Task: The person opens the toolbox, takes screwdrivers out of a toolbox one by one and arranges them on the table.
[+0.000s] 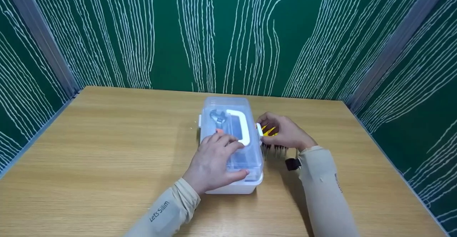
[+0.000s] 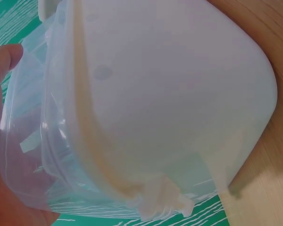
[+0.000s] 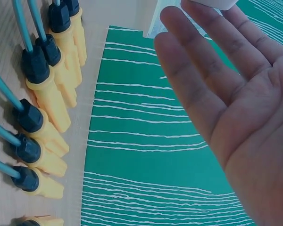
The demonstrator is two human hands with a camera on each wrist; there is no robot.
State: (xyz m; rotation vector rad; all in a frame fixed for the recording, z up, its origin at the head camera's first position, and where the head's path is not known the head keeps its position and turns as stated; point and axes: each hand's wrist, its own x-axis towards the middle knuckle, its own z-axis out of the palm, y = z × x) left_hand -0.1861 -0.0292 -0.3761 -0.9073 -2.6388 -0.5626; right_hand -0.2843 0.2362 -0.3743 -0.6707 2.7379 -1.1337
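Note:
A toolbox with a see-through lid [image 1: 232,162] and a white base [image 1: 232,188] stands lengthwise on the table. Its white handle [image 1: 244,126] lies flat on top, and an adjustable wrench [image 1: 219,118] shows through the lid. My left hand [image 1: 216,162] rests on the lid with fingers spread, fingertips near the handle. In the left wrist view its fingers lie along the lid, beside the white side wall [image 2: 179,84]. At the box's right side, my right hand [image 1: 287,131] touches the white latch [image 1: 259,129]; the right wrist view shows its fingers fairly straight.
Several screwdrivers with yellow and black handles [image 3: 54,108] lie on the table right of the box, partly behind my right hand in the head view. A second white latch [image 1: 200,120] sits on the box's left side. Green walls with white lines [image 1: 164,33] surround the wooden table [image 1: 107,151].

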